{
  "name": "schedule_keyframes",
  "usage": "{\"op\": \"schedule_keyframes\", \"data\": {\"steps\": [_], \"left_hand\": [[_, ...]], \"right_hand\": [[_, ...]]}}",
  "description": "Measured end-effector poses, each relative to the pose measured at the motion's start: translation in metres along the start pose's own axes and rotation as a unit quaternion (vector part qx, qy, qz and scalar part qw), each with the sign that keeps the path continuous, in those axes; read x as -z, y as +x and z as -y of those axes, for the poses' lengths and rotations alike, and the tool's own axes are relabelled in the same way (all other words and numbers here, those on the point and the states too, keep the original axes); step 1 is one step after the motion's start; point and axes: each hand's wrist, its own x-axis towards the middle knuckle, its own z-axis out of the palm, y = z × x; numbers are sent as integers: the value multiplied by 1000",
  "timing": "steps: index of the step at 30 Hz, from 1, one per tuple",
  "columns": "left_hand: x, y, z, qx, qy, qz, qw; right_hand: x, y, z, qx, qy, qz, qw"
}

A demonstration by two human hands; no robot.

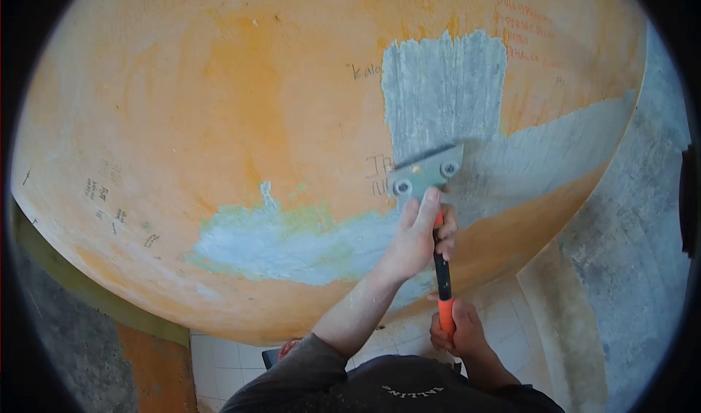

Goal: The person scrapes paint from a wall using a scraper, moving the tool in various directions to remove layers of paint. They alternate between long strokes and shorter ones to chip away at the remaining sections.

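My left hand is wrapped round the upper part of a long-handled scraper, its thumb up against the metal head. My right hand grips the orange lower end of the same handle. The scraper's wide blade lies at the lower edge of a bare grey patch on the orange wall. Grey streaks run upward from the blade to a ragged top edge. Pencil letters stand just left of the blade.
A pale blue-grey area spreads across the lower wall, and another grey band reaches the right. Red handwriting is at the upper right. White tiles show below, with grey floor at the right.
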Motion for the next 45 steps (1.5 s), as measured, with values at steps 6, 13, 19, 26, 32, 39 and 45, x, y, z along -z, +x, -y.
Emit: {"op": "schedule_keyframes", "data": {"steps": [6, 13, 19, 26, 32, 39, 45], "left_hand": [[-9, -10, 7, 7, -31, -51, 998], [-6, 3, -3, -21, 12, -25, 999], [-11, 1, -9, -10, -23, -40, 999], [-16, -1, -9, -17, -40, -48, 998], [-24, 21, -41, -41, -30, -37, 998], [-23, 14, -26, -15, -15, -70, 997], [-28, 30, -66, -71, 35, -25, 997]], "right_hand": [[2, -9, -4, -30, 20, -2, 999], [2, 3, 5, -2, 1, 16, 1000], [0, 0, 9, -30, 24, 8, 999], [1, -3, 17, -22, 3, 7, 1000], [-9, 14, 42, 17, -8, 20, 1000], [-1, -3, 23, -22, 19, -11, 1000], [-29, 24, 64, 68, -70, 6, 995]]}}
